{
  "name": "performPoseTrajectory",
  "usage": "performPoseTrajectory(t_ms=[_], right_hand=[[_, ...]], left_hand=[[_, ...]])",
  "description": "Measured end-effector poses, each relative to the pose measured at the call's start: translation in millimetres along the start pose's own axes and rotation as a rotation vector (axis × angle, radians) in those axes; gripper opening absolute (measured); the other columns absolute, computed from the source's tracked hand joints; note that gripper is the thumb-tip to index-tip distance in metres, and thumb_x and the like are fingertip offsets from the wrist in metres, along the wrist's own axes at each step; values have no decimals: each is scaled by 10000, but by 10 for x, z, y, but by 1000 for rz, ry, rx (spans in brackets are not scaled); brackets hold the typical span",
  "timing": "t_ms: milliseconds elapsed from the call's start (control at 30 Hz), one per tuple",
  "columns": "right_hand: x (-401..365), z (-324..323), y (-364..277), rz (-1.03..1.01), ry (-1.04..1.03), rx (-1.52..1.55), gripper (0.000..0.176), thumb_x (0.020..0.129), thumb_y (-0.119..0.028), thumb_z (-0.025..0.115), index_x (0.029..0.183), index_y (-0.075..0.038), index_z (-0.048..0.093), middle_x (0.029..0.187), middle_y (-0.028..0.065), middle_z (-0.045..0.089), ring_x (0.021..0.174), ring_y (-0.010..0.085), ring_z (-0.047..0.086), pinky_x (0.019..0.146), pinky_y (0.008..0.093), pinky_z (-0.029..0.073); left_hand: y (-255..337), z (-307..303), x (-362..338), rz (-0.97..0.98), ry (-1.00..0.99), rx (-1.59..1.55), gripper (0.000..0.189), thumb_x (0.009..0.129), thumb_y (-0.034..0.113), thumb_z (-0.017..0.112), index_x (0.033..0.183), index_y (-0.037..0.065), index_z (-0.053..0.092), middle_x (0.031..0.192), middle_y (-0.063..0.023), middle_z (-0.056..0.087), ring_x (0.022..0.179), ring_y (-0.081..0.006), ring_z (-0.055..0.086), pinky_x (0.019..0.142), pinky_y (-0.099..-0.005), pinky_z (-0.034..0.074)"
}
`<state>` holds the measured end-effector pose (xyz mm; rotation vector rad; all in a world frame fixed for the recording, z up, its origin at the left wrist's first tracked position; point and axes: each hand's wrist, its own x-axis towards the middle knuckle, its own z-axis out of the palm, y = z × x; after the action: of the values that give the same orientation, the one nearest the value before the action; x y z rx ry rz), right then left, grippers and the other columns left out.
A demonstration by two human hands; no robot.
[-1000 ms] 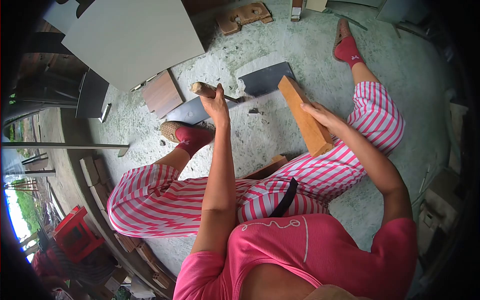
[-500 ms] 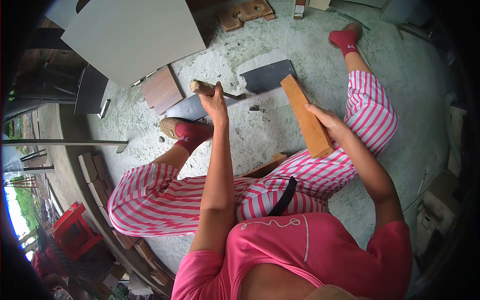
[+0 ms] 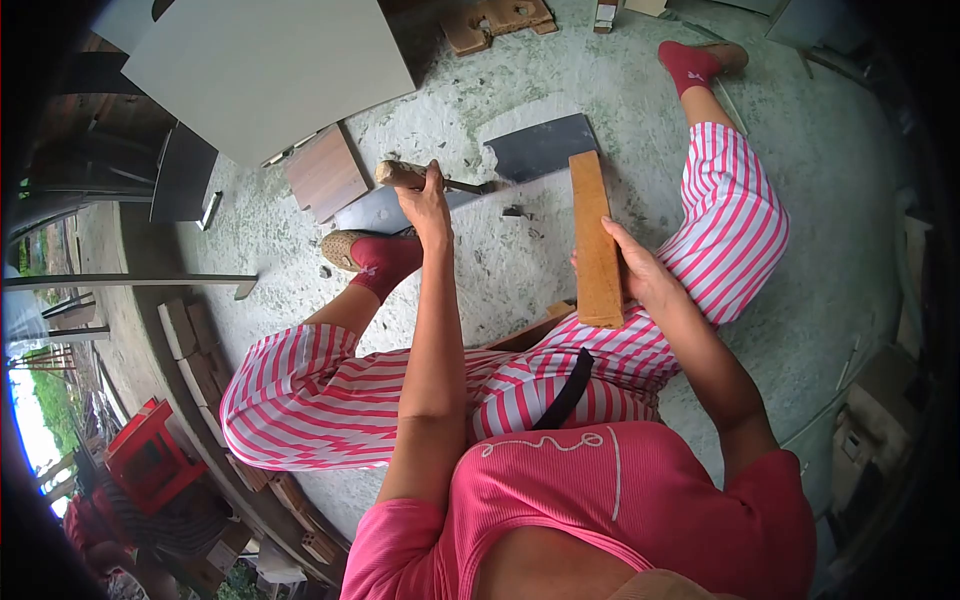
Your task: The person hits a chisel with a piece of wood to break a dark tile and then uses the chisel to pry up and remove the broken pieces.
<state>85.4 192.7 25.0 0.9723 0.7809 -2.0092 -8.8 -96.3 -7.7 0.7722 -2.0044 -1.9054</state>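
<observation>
My left hand [image 3: 427, 212] is closed around a chisel [image 3: 402, 174] with a thick pale wooden handle. Its dark metal shaft points right, the end over the edge of a long grey strip [image 3: 372, 212] on the floor. A dark grey panel piece [image 3: 545, 148] with a jagged left end lies beyond that strip. In my right hand [image 3: 645, 272] is a rectangular wooden block [image 3: 598, 240], held above my lap, thumb on its near right side and fingertips showing at its left. A small dark chip [image 3: 514, 212] lies between my hands.
A large pale board [image 3: 265, 80] leans at the upper left, with a wood-grain plank [image 3: 327, 175] beside it. My feet are spread on either side. A cut-out wooden piece [image 3: 497, 25] lies at the top. At lower left stand a red plastic object [image 3: 152, 455] and stacked bricks [image 3: 190, 350].
My right hand has swung the wooden block leftward, so it points more straight ahead. My right foot has turned outward. The left hand with the chisel has barely moved.
</observation>
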Motion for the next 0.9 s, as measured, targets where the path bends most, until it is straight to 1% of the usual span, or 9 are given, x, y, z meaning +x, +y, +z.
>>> performPoseTrajectory(t_ms=[100,200,400,533,633,700,767,833,900], right_hand=[[-33,80,-36,12,24,0,554,876,-467,566,1187,-22,458,999,169,599,933,273,616,816,400,511],[4,71,-30,24,6,-16,562,869,-469,575,1193,-25,458,1002,167,599,939,277,616,823,404,507],[39,44,-23,40,17,-4,588,849,-467,606,1206,-25,457,1003,162,603,943,284,616,833,420,499],[67,-24,18,27,14,-8,569,851,-453,609,1201,-27,469,1012,164,603,940,291,620,828,421,498],[80,-93,56,5,17,-2,551,852,-438,614,1196,-31,476,1019,165,604,939,297,621,825,422,497],[128,-128,96,-11,17,11,545,851,-431,617,1196,-31,478,1022,167,603,934,296,623,824,423,497],[110,-121,111,-18,17,18,540,851,-424,620,1196,-32,480,1025,170,602,930,296,624,822,424,498],[109,-72,108,-11,22,35,544,842,-423,633,1200,-41,487,1046,164,597,932,293,620,830,434,489],[142,-52,114,4,14,45,548,834,-427,642,1205,-53,491,1072,152,590,962,280,606,850,438,476]], left_hand=[[45,27,-21,11,28,58,322,791,152,695,964,-12,479,789,-59,539,698,-138,496,657,-279,437],[138,69,-68,-2,6,-50,288,790,102,693,927,18,454,748,-39,522,656,-122,477,605,-266,418],[40,88,-38,68,23,-26,282,789,96,686,931,13,456,756,-41,525,659,-119,485,608,-269,429],[380,156,-123,88,-10,-52,287,789,96,682,965,-2,478,792,-54,550,686,-118,505,617,-268,440],[570,222,-76,107,-78,-131,296,793,92,675,1005,-18,501,841,-71,578,722,-117,530,631,-258,448],[659,241,-65,228,-181,39,278,800,87,665,1011,-24,521,881,-81,594,755,-118,549,646,-253,459],[772,258,-159,208,-259,117,238,806,93,656,979,-21,538,872,-78,599,767,-125,561,674,-261,468],[796,264,-208,169,-475,227,219,813,90,638,997,-9,575,847,-44,610,753,-103,557,673,-243,455],[500,198,-135,259,-530,358,205,794,74,638,976,10,567,826,-41,605,745,-118,558,676,-269,459]])
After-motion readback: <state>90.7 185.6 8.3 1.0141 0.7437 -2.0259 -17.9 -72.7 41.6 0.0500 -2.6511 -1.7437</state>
